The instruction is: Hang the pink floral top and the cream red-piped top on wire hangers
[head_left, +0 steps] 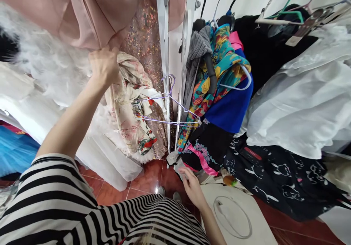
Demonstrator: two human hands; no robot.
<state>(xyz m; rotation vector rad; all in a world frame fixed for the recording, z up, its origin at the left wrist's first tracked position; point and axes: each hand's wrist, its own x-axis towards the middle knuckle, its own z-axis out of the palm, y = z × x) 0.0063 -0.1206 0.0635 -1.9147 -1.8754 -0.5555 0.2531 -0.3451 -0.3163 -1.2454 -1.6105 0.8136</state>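
My left hand is closed on the lower part of a dusty-pink garment, whose folds gather at my fingers. Right beside that hand hangs a cream floral garment, with a sparkly sequinned cloth behind it. My right hand is held low, fingers loosely apart and nothing in them. Above it, purple and white wire hangers hang at the white metal posts.
White feathery clothing and blue tulle fill the left. On the right rail hang a colourful floral garment, a blue one and white satin. A white surface with a coiled cable lies below, over red floor tiles.
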